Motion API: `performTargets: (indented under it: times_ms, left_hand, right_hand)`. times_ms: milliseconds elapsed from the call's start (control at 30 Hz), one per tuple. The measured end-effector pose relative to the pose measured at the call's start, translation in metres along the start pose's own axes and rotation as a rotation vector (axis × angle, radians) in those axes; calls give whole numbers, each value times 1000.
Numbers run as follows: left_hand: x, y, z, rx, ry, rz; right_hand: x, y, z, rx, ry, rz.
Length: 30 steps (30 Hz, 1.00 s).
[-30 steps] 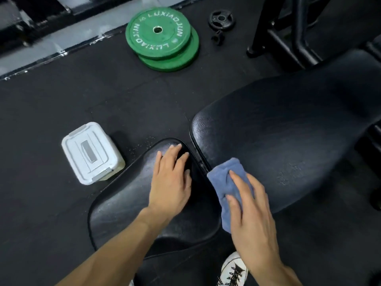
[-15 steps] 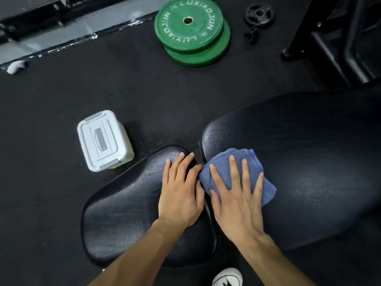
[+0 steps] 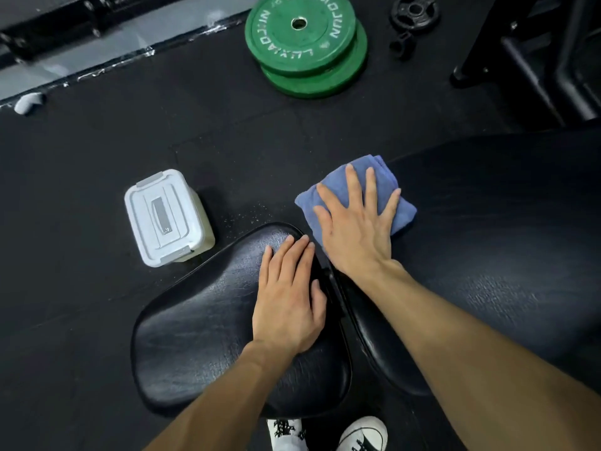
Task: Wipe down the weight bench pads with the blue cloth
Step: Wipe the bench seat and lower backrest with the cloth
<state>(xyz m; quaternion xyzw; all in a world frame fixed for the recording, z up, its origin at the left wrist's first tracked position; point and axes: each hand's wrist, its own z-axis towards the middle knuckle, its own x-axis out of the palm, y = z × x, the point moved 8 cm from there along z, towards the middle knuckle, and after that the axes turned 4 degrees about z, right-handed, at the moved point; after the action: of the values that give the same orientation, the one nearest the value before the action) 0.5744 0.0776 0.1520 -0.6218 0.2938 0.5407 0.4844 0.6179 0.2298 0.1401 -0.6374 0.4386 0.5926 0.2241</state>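
Observation:
The black weight bench has a small seat pad [image 3: 201,336] in front of me and a long back pad [image 3: 494,255] running off to the right. The folded blue cloth [image 3: 403,211] lies on the far left corner of the back pad. My right hand [image 3: 354,222] presses flat on the cloth with fingers spread. My left hand [image 3: 287,294] rests flat on the seat pad's right edge, next to the gap between the pads, and holds nothing.
A white lidded plastic box [image 3: 167,218] stands on the black rubber floor left of the seat pad. Two stacked green weight plates [image 3: 305,43] and a small black plate [image 3: 414,13] lie further off. A black rack frame [image 3: 533,60] stands at the upper right. My shoes [image 3: 361,434] show below.
My right hand has slid the blue cloth away from me, from the near edge of the back pad to its far left corner. My left hand has stayed on the seat pad.

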Motion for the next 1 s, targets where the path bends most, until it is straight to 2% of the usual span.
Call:
performTargets:
  times_ms: [267, 567, 700, 800, 1000]
  left_hand:
    - [-3, -2, 0, -13, 33, 6]
    - [-16, -16, 0, -66, 46, -15]
    - [-8, -52, 12, 22, 55, -16]
    - [10, -72, 23, -2, 91, 32]
    - [16, -65, 23, -93, 19, -95]
  right_hand:
    - [11, -43, -103, 34, -75, -59]
    - [17, -101, -239, 163, -38, -153]
    - [16, -104, -246, 245, -40, -176]
    - [16, -96, -234, 279, -73, -136]
    - [15, -93, -181, 93, -19, -86]
